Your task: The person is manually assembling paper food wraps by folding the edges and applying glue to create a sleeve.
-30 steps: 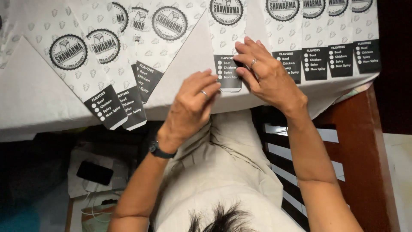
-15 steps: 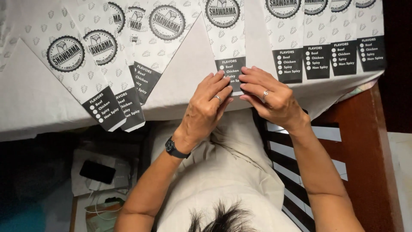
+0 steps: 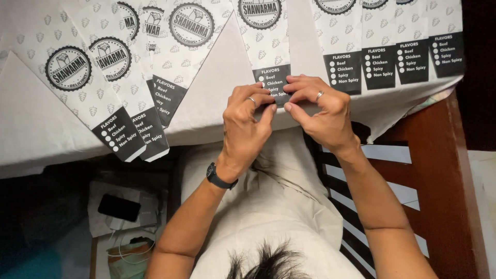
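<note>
Long white paper sleeves printed with a round black emblem and a black end panel lie fanned out on a white-covered table. Both hands meet at the near end of the middle sleeve (image 3: 266, 46). My left hand (image 3: 247, 124), with a ring and a black wristwatch, pinches the black end panel from the left. My right hand (image 3: 319, 111), also ringed, pinches the same end from the right. The fingertips nearly touch and hide the sleeve's lower edge.
Several more sleeves (image 3: 111, 77) fan out at the left and another row (image 3: 392, 51) lies at the right. The table edge (image 3: 62, 150) runs across below them. A brown wooden chair (image 3: 434, 170) stands at right; a dark phone (image 3: 119, 207) lies on papers below left.
Both hands have come together on the near end of the middle sleeve; a second ago the left hand was lower and the right lay flat on the black panel.
</note>
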